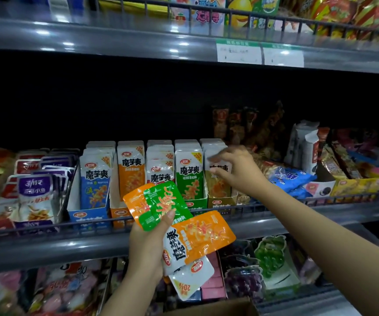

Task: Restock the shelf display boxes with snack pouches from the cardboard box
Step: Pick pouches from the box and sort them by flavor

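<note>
My left hand holds a fan of several snack pouches in front of the middle shelf: a green one on top, orange ones beside and under it. Behind them stands a row of display boxes with upright pouches: blue, orange, green and a yellow-brown box at the right end. My right hand reaches into that yellow-brown box and pinches the front pouch between thumb and fingers. A corner of the cardboard box shows at the bottom edge.
A dark wire rail runs along the shelf front. Purple pouches fill the left; blue packets and a yellow box lie right. Price tags hang on the upper shelf. Grape-shaped packs sit below.
</note>
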`<move>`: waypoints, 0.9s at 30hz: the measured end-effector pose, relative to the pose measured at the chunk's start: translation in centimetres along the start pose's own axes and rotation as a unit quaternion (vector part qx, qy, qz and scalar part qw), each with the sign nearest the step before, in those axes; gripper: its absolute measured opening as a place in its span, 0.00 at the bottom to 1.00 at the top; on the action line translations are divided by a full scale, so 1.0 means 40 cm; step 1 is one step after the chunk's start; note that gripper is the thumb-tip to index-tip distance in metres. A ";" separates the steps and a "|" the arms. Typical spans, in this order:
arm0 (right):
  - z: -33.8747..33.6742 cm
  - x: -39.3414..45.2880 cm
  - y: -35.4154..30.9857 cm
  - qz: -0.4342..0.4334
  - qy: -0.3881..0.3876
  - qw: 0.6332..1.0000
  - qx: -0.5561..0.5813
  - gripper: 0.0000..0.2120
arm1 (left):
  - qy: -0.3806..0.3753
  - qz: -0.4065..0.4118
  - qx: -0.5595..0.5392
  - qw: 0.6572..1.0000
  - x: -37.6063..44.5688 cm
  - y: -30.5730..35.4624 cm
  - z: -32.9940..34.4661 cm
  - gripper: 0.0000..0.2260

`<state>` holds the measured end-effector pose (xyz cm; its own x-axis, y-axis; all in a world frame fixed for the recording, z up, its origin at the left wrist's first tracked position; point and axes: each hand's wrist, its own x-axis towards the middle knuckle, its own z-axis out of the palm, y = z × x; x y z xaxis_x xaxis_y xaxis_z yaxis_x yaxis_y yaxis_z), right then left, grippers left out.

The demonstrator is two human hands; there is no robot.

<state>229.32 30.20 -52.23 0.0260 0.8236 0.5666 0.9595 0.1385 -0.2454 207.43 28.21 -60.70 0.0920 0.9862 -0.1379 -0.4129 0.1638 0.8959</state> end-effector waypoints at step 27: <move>-0.020 -0.156 -0.122 0.203 -0.325 0.852 0.356 0.10 | -0.344 -0.124 0.305 0.879 -0.065 0.016 -0.069 0.19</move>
<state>224.71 23.94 -53.94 -0.0674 0.9819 -0.1772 0.4886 -0.1224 -0.8639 204.44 25.81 -60.92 0.7238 0.6390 -0.2602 0.2408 0.1195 0.9632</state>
